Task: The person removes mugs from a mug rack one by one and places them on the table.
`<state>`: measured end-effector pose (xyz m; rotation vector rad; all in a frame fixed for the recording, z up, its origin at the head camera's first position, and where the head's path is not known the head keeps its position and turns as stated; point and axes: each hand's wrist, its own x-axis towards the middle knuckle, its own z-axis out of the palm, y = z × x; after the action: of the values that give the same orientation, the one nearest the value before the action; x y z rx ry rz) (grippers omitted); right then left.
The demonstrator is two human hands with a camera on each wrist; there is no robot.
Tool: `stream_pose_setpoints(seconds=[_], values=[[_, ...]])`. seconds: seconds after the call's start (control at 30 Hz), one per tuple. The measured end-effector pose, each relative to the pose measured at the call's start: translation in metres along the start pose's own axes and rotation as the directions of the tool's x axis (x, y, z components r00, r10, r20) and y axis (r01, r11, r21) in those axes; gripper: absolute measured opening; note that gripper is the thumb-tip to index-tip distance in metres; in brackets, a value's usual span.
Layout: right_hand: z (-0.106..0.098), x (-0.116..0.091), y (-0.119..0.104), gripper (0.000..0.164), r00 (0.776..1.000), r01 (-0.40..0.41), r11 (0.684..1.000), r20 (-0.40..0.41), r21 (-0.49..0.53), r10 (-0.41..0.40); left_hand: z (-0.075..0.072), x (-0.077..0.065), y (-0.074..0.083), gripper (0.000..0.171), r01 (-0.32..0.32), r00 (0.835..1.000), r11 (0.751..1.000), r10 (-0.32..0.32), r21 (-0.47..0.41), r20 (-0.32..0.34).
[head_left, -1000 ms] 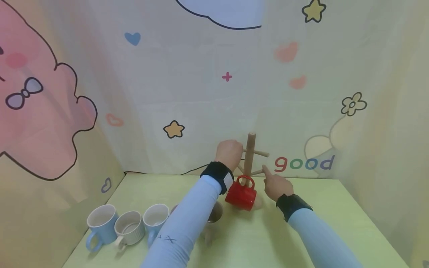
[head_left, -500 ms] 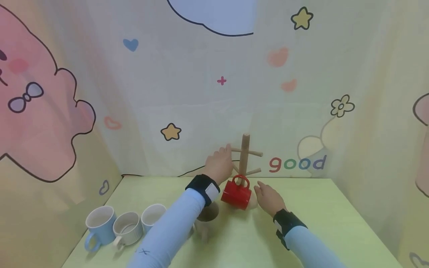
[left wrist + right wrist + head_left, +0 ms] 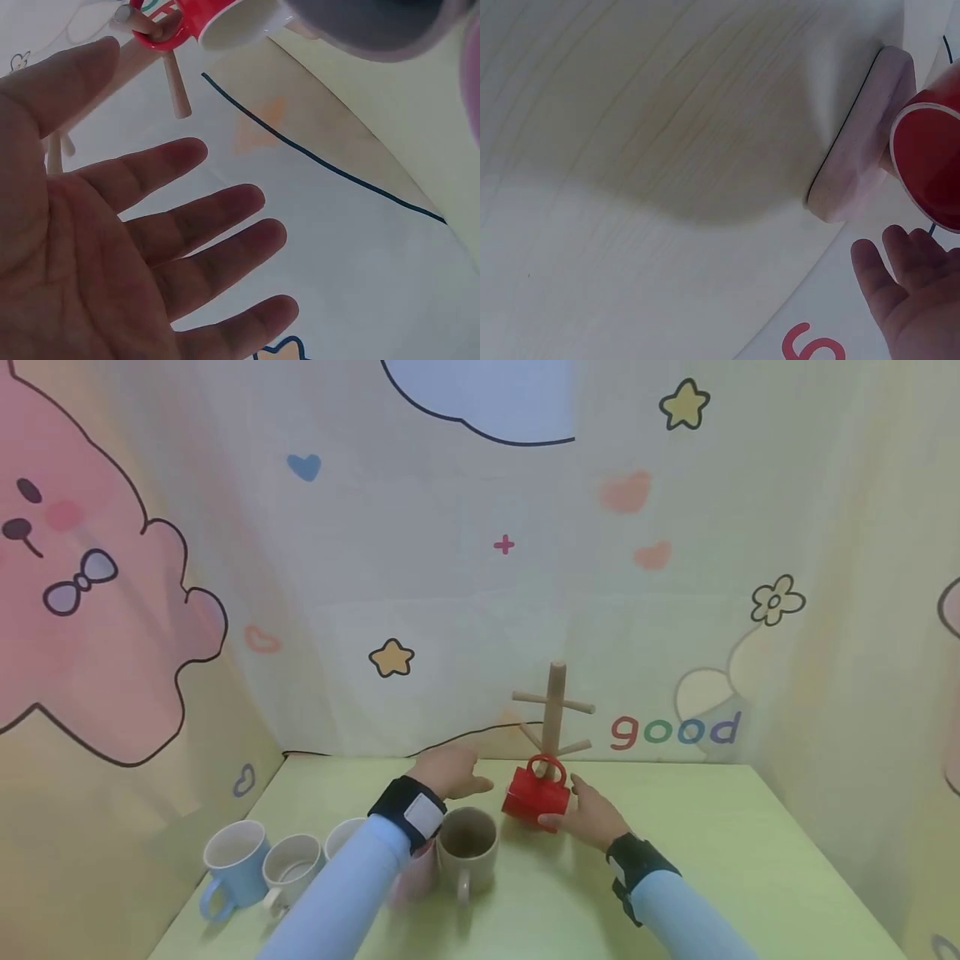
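A red mug (image 3: 528, 795) hangs tilted by its handle on a lower peg of a wooden mug tree (image 3: 552, 718). Its white inside faces left in the left wrist view, where the red handle (image 3: 174, 39) loops round the peg. My right hand (image 3: 594, 817) is at the mug's right side, thumb overlapping it in the head view; the right wrist view shows its fingers (image 3: 866, 262) extended just beside the mug's base. Left of the tree, my left hand (image 3: 448, 772) hovers behind a grey-beige mug (image 3: 480, 867), fingers spread, holding nothing.
Further left stand a pink mug (image 3: 416, 875), partly behind my left sleeve, a blue-and-white mug (image 3: 341, 835), a white ribbed mug (image 3: 302, 868) and a light blue mug (image 3: 249, 878). A printed curtain (image 3: 450, 568) rises behind the table (image 3: 712, 835).
My left hand has left the tree's upper peg and moved left and down. The right hand has come down from a lower peg to the red mug's side. The mug stays hung.
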<state>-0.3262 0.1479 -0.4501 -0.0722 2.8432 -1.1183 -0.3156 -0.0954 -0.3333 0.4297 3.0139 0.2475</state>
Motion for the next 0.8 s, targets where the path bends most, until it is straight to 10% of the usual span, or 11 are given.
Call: stream_pose_setpoints(seconds=[0.8], values=[[0.016,0.006,-0.002,0.077,0.997,0.067,0.990,-0.046,0.125,-0.062,0.007,-0.044,-0.024,0.047,-0.030,0.999,0.993,0.026,-0.113,-0.037]])
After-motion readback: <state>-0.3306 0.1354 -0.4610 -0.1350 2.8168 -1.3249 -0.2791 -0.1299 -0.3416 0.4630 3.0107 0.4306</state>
